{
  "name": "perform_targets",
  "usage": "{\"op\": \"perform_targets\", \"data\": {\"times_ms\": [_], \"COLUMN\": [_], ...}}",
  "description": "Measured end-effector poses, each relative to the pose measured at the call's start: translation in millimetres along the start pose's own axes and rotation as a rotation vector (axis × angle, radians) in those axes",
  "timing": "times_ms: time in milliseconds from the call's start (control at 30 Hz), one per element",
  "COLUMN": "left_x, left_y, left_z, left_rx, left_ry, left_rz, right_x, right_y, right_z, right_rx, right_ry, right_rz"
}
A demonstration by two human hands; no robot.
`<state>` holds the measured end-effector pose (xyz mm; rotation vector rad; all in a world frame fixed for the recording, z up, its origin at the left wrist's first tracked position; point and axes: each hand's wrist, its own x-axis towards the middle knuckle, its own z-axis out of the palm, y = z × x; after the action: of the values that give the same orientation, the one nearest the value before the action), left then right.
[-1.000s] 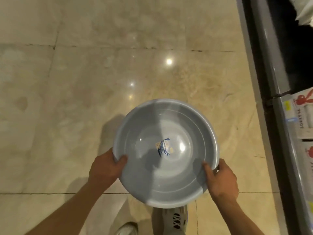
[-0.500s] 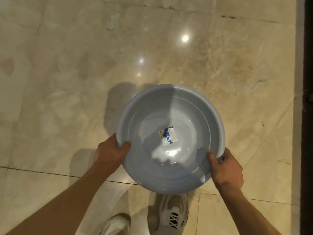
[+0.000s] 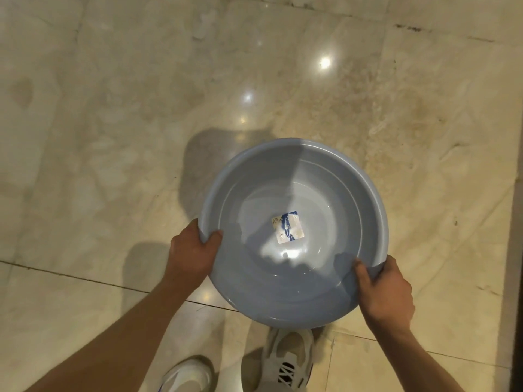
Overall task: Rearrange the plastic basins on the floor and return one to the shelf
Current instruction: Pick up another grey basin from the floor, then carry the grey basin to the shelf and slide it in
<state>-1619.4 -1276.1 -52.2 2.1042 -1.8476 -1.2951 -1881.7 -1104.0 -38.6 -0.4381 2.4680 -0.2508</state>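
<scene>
A round grey-blue plastic basin [image 3: 334, 188] is held above the floor, mouth up, with a small blue-and-white label stuck at its bottom centre. My left hand [image 3: 191, 256] grips its left rim, thumb inside the bowl. My right hand [image 3: 385, 292] grips the near right rim, thumb also inside. The basin is empty. No other basin and no shelf board is in view.
Glossy beige marble floor tiles [image 3: 113, 137] fill the view, with bright lamp reflections. A dark vertical strip [image 3: 516, 250] runs down the right edge. My two light sneakers [image 3: 288, 360] show below the basin.
The view has swung left and down: the shelf with packaged goods seen at the right a second ago has left the frame. The basin stays held in both hands.
</scene>
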Motion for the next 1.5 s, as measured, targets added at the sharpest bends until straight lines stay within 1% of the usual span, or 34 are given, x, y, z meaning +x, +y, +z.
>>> {"op": "perform_targets", "data": {"times_ms": [133,267,433,533,633,733,867,1033,1167,1333,1500], "left_x": [-17,-46,-89,-118,-148,-177,-214,-284,-358,-443,-475], "left_y": [10,31,55,57,52,36,-2,-80,-125,-147,-156], "left_z": [-19,-62,-142,-200,-262,-330,-421,-527,-609,-707,-782], "left_rx": [-0.034,-0.118,-0.250,-0.312,-0.392,-0.483,-0.596,-0.676,-0.797,-0.848,-0.887], "left_ry": [0.034,0.081,0.194,0.249,0.341,0.414,0.538,0.731,0.862,1.018,1.068], "left_rz": [-0.015,-0.037,-0.114,-0.157,-0.176,-0.220,-0.285,-0.383,-0.449,-0.477,-0.499], "right_x": [-15,-35,-73,-109,-152,-206,-290,-425,-538,-663,-741], "right_y": [-13,-45,-116,-166,-227,-290,-364,-445,-496,-550,-616], "right_z": [-24,-63,-119,-148,-166,-171,-154,-114,-101,-115,-119], "right_rx": [0.003,0.012,0.058,0.038,0.035,0.031,0.036,0.061,0.162,0.200,0.197], "right_ry": [0.032,0.045,0.064,0.064,0.054,0.029,-0.024,-0.134,-0.287,-0.448,-0.502], "right_rz": [-0.039,-0.107,-0.228,-0.332,-0.446,-0.552,-0.683,-0.843,-0.870,-0.934,-0.980]}}
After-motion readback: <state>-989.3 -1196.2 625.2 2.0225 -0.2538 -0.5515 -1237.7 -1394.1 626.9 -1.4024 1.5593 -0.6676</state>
